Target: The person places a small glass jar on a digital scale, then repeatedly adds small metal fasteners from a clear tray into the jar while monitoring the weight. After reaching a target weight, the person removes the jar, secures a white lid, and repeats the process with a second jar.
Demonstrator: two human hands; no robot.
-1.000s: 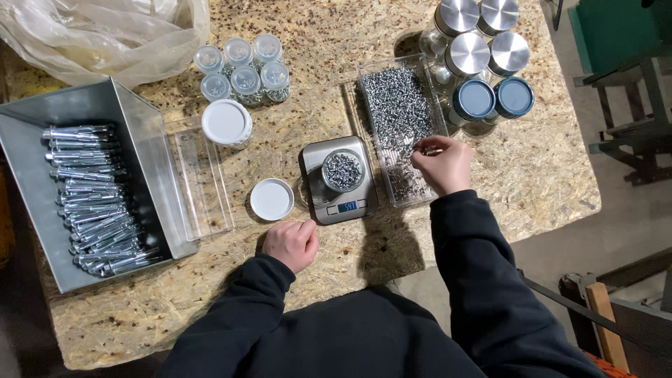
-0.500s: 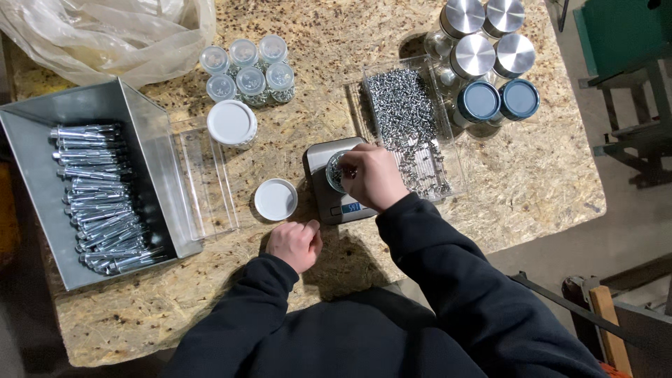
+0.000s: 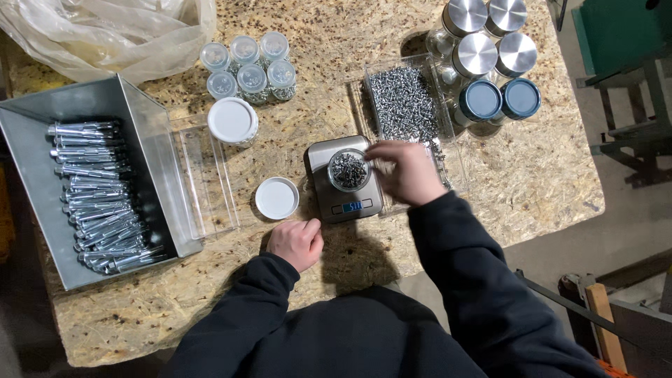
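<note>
A small steel scale (image 3: 343, 199) stands at the middle of the chipboard table (image 3: 532, 182), and an open glass jar (image 3: 348, 169) full of small screws sits on it. My right hand (image 3: 404, 171) hovers just right of the jar, fingertips pinched near its rim; whether it holds screws I cannot tell. Behind it lies a clear tray of loose screws (image 3: 404, 105). My left hand (image 3: 297, 241) rests curled on the table below the scale, holding nothing. A white lid (image 3: 276, 197) lies left of the scale.
A grey metal bin (image 3: 133, 119) of long bolts sits at the left beside an empty clear tray (image 3: 206, 178). A white-lidded jar (image 3: 232, 121), several small filled jars (image 3: 246, 64), a plastic bag (image 3: 105, 28) and metal- and blue-lidded jars (image 3: 490, 63) line the back.
My right hand went from the screw tray to over the jar on the scale, then drew slightly right of it. My left hand stayed put.
</note>
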